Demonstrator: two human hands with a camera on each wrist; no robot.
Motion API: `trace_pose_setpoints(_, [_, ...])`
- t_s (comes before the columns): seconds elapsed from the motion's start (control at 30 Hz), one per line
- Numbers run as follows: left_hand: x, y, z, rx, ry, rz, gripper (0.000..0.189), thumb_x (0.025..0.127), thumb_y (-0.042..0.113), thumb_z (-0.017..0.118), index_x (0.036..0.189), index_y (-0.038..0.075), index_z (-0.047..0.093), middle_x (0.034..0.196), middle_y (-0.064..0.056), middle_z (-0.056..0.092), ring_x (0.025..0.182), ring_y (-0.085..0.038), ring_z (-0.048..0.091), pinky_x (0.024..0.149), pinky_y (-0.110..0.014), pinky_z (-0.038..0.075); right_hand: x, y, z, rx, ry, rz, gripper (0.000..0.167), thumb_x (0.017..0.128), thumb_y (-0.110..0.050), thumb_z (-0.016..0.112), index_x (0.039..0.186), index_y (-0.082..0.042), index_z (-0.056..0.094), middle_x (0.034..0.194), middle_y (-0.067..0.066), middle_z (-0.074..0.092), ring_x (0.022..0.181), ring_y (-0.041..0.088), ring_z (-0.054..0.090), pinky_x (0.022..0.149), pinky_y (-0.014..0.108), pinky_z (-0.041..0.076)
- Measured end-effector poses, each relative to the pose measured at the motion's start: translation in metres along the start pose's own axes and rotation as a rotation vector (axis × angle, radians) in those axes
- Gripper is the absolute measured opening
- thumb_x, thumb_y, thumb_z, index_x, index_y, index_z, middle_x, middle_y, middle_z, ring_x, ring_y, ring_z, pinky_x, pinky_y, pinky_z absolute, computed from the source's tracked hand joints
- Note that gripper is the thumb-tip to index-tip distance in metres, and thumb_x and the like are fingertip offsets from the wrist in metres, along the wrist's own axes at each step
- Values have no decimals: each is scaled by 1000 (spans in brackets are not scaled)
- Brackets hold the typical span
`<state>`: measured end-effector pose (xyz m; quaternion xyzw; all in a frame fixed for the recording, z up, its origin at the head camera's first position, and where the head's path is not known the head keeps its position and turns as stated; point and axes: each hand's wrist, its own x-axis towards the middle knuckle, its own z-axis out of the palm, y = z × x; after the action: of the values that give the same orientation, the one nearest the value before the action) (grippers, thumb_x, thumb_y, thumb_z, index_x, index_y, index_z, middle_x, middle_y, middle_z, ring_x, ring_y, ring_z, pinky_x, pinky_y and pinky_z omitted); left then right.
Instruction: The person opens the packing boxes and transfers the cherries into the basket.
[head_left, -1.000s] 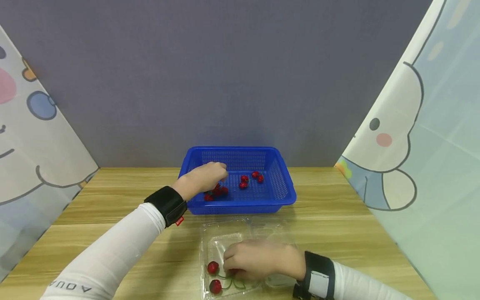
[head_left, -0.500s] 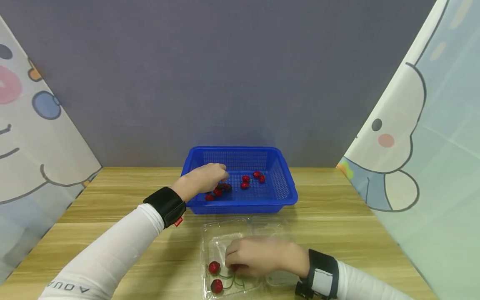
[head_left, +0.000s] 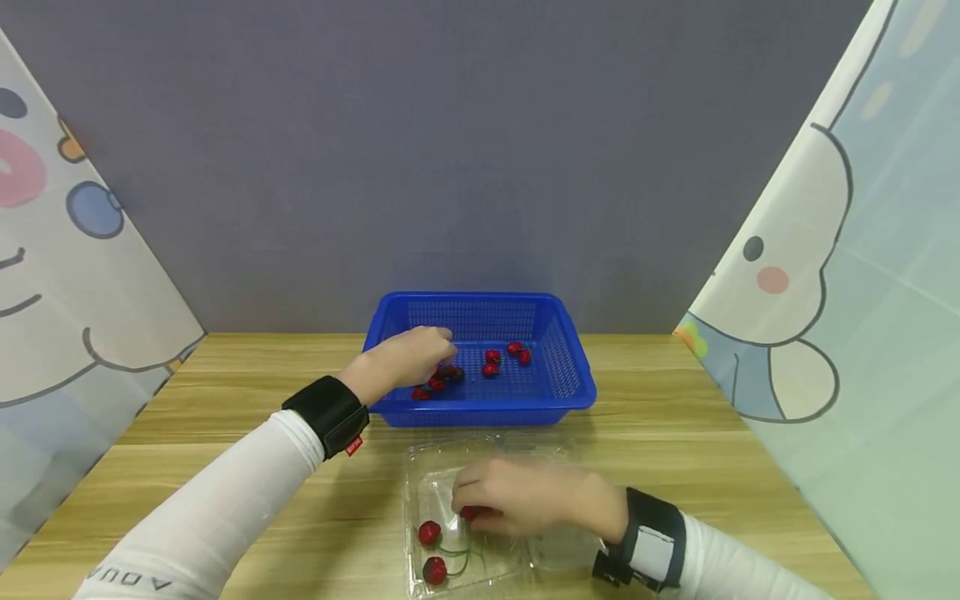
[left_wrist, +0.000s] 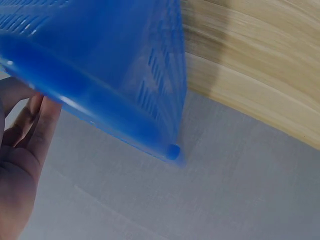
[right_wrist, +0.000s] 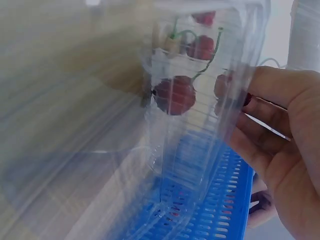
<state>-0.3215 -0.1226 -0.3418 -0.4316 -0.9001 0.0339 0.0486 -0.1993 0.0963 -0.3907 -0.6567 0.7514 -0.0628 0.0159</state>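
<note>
My right hand pinches a red cherry between thumb and fingers, over the clear plastic clamshell box. Two other cherries with green stems, one a red cherry, lie in the box's left front part. My left hand reaches over the left side of the blue basket, above a cluster of cherries. In the left wrist view its fingers meet the basket's rim, which hides the fingertips. Whether they hold a cherry is not visible.
More cherries lie in the middle and right of the basket. The basket stands at the back of the wooden table, by a grey wall. Printed cartoon panels flank the table on both sides.
My right hand has risen slightly away from me with the cherry. Cherries under my left hand have shifted a little, one to the right; the left hand itself stays nearly in place.
</note>
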Motion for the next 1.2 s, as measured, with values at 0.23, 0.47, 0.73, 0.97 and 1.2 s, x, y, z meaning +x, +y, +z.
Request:
trace_pose_setpoints(0.23, [-3, 7, -5, -30, 67, 47, 21, 91, -10, 67, 84, 9, 67, 78, 1, 48, 67, -14, 43, 60, -28, 43, -4, 3, -4, 48, 41, 46, 10, 95, -15, 75, 103, -12, 70, 100, -8, 63, 91, -4, 55, 86, 5, 42])
trace_pose_setpoints(0.47, [-9, 11, -6, -25, 64, 38, 15, 95, -5, 65, 95, 8, 72, 88, -2, 58, 73, -15, 57, 68, -28, 53, -7, 4, -7, 75, 111, 34, 13, 95, -11, 73, 108, -8, 71, 107, -3, 67, 102, 1, 60, 94, 10, 44])
trace_pose_setpoints(0.73, [-14, 10, -2, -23, 88, 38, 13, 97, -1, 65, 99, 8, 74, 90, -3, 60, 78, -18, 62, 72, -29, 56, -12, 8, -12, 52, 192, 3, 16, 93, -11, 76, 108, -7, 71, 108, -1, 69, 105, 5, 63, 97, 13, 45])
trace_pose_setpoints(0.97, [-21, 10, -2, -38, 111, 38, 10, 97, 0, 67, 96, 9, 73, 87, -1, 58, 74, -15, 59, 69, -28, 55, -13, 13, -15, 85, 254, -9, 16, 93, -9, 75, 108, -6, 71, 110, 1, 70, 108, 8, 64, 99, 16, 45])
trace_pose_setpoints(1.2, [-26, 14, -4, -49, 134, 35, 7, 96, 6, 70, 99, 10, 74, 93, -1, 63, 84, -18, 65, 74, -33, 57, -17, 18, -18, 89, 286, 18, 19, 93, -9, 76, 111, -7, 71, 114, 1, 70, 112, 9, 64, 100, 18, 46])
